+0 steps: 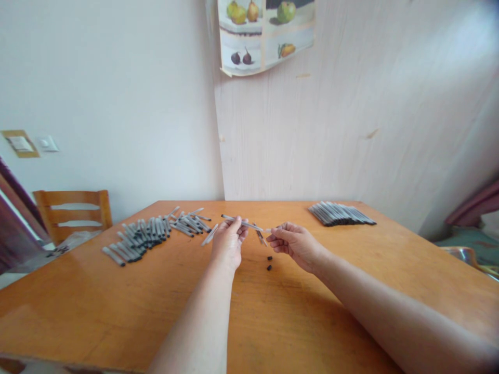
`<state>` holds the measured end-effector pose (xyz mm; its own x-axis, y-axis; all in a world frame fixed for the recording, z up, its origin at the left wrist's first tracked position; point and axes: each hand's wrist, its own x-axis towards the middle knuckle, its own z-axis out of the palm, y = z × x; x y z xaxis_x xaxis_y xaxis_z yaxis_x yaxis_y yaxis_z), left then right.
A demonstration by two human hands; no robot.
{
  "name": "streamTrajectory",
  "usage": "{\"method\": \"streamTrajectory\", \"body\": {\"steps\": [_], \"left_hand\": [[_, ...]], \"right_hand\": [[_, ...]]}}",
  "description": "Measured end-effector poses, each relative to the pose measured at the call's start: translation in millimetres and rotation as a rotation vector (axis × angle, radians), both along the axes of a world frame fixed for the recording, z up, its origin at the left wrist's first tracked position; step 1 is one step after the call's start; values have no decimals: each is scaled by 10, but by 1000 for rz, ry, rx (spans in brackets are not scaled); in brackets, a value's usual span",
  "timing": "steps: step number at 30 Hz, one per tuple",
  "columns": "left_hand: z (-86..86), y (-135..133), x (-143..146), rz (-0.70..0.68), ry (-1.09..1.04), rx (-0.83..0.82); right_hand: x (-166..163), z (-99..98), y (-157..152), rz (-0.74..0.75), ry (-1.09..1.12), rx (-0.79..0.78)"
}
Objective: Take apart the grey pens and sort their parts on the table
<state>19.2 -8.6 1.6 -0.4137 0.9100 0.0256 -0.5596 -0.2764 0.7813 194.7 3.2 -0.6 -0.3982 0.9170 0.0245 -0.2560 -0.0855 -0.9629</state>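
Observation:
My left hand (230, 239) is closed around a grey pen (252, 225), held nearly level above the table with its black end to the left. Close to the pen's right end, my right hand (290, 240) pinches a small whitish piece (268, 230); its kind is too small to make out. Whether that piece touches the pen I cannot tell. Thin dark-and-clear sticks (261, 238) lie on the table between the hands, partly hidden. Nearer to me are two small black plugs, one (270, 258) just behind the other (268, 268). A loose pale pen barrel (209, 235) lies beside my left hand.
Many grey pens with black ends lie in a loose pile (144, 234) on the left of the wooden table (156, 311). A neat row of similar pens (341, 214) lies at the back right. A wooden chair (74, 213) stands past the left edge; a wall rises behind.

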Motion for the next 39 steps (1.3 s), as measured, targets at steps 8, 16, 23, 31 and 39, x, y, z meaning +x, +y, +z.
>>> {"method": "streamTrajectory", "body": {"steps": [8, 16, 23, 31, 39], "left_hand": [[-11, -7, 15, -16, 2, 16], [-22, -13, 54, -44, 30, 24], [-29, -58, 122, -37, 85, 45], [-56, -78, 230, 37, 86, 56], [-61, -83, 289, 66, 62, 36]], "right_hand": [[-34, -49, -21, 5, -33, 10], [-71, -34, -42, -37, -43, 0], [-127, -14, -88, -62, -44, 25], [-191, -63, -87, -110, 36, 24], [-228, -83, -99, -178, 36, 29]]}}
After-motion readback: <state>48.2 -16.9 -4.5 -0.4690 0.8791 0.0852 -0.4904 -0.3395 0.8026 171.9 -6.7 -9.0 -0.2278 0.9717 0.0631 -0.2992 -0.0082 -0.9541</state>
